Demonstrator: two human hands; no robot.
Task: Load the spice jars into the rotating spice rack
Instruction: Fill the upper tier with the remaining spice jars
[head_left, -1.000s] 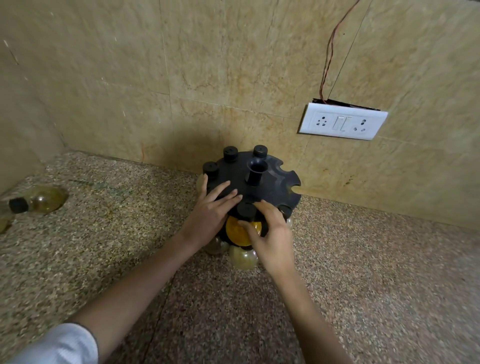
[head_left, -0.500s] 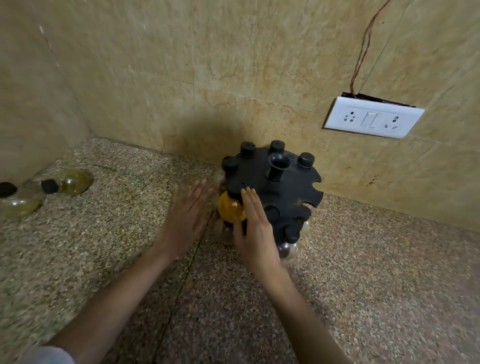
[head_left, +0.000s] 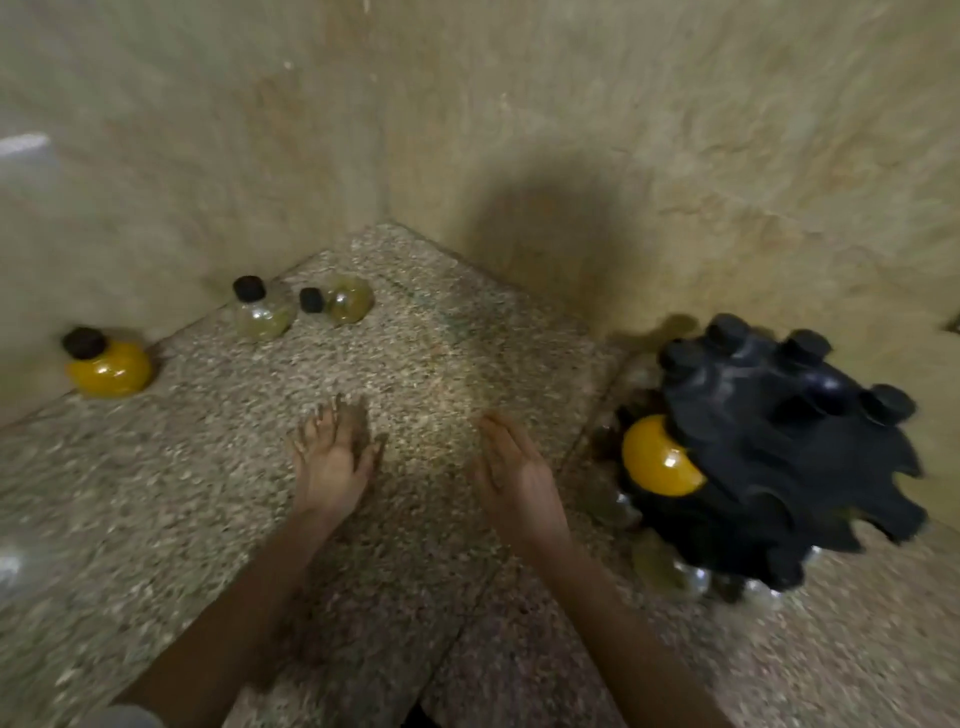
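Currently both hands empty, fingers spread: left hand (head_left: 332, 457) and right hand (head_left: 514, 478) over the granite worktop (head_left: 208, 493). Black spice rack (head_left: 779, 457) at right holds a yellow jar (head_left: 657, 460). Loose yellow jar (head_left: 109, 366) and two pale jars (head_left: 262, 306) (head_left: 345, 301) near the corner.

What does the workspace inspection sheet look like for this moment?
Surface: speckled granite counter in a wall corner, image blurred.
Job's things: black round plastic spice rack at right, holding a yellow-filled jar and several capped jars; three loose black-capped glass jars at back left: yellow-filled jar on the counter, upright pale jar, pale jar on its side.
Clutter: nothing seen.
Grippers: left hand and right hand both open, empty, over the counter between rack and loose jars.
Cables: nothing seen.
Surroundings: beige tiled walls.
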